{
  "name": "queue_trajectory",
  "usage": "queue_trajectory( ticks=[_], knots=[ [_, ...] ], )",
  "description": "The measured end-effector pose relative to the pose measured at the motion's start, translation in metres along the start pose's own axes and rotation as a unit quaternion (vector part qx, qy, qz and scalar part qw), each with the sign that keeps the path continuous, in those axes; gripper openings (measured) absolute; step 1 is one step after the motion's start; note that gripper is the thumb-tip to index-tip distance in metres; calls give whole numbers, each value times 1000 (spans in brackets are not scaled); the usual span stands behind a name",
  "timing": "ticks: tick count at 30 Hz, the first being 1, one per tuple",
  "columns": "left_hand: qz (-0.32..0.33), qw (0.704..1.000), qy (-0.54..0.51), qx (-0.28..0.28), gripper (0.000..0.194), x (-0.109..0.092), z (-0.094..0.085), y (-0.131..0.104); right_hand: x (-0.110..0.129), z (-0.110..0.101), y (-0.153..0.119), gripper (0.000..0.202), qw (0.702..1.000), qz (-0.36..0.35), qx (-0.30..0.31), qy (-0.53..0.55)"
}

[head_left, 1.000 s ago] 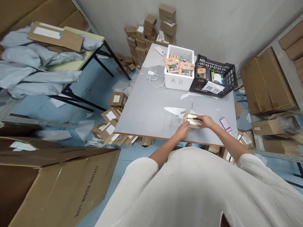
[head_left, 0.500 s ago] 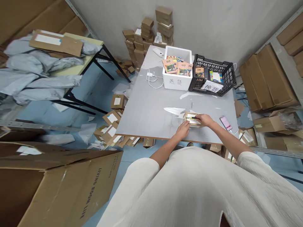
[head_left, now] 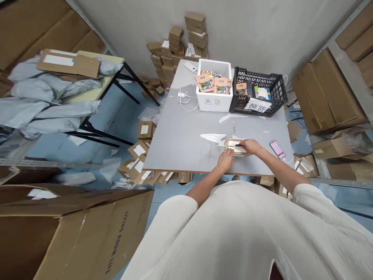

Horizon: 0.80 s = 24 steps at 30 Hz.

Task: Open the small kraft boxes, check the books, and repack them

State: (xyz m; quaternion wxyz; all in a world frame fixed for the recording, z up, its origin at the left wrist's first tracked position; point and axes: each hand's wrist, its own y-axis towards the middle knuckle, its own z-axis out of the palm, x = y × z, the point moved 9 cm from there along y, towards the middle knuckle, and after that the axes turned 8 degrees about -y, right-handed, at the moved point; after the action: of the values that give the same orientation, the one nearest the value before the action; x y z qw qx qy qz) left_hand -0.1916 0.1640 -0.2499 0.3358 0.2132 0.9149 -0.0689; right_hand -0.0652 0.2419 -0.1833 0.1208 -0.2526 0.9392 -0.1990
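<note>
A small cardboard box (head_left: 240, 150) with a white label lies near the front edge of the grey table (head_left: 180, 144). My left hand (head_left: 225, 159) grips its near left corner, fingers bent against the edge. In my right hand (head_left: 251, 146) is a slim black and yellow tool, seemingly a utility knife (head_left: 233, 145). It lies across the top of the box, pointing left, and its tip is too small to make out. Just behind the box is a shiny whitish patch (head_left: 214, 137) on the tabletop.
A white foam box (head_left: 214, 104) with colourful booklets stands at the back, beside a black plastic crate (head_left: 274, 107). A phone (head_left: 276, 149) lies to the right, and a white charger cable (head_left: 188, 107) at left. Cardboard boxes (head_left: 145, 129) surround the table; grey parcels (head_left: 58, 107) fill a side table.
The camera view has shifted slightly. Both hands stay at the box, and the knife keeps nearly the same place on its top.
</note>
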Motion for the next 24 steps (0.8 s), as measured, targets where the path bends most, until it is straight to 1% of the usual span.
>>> queue_trajectory(
  ticks=[2,5,8,14,16,18,19,21,24],
  knots=[
    [-10,1000,13,0,62,-1,1,1,-8,2,-4,35,1000,10,5,-5],
    [-23,999,33,-3,59,-3,3,4,-30,12,-18,33,999,36,25,-2],
    [-27,998,48,2,57,-4,5,7,-59,21,-38,36,998,58,26,4],
    [-45,997,54,16,60,-4,6,9,-119,35,-71,32,996,88,24,2],
    [-52,997,56,17,60,-5,4,9,-139,40,-81,32,994,105,15,21],
    [-59,996,63,14,57,-7,2,11,-157,48,-92,34,990,131,12,44],
    [-58,996,68,12,54,-9,1,14,-163,52,-98,36,988,141,10,56],
    [-46,996,77,12,49,-16,1,23,-168,61,-107,38,985,152,5,79],
    [-13,996,80,34,46,-30,8,44,-162,75,-115,38,979,163,-2,121]
  ],
)
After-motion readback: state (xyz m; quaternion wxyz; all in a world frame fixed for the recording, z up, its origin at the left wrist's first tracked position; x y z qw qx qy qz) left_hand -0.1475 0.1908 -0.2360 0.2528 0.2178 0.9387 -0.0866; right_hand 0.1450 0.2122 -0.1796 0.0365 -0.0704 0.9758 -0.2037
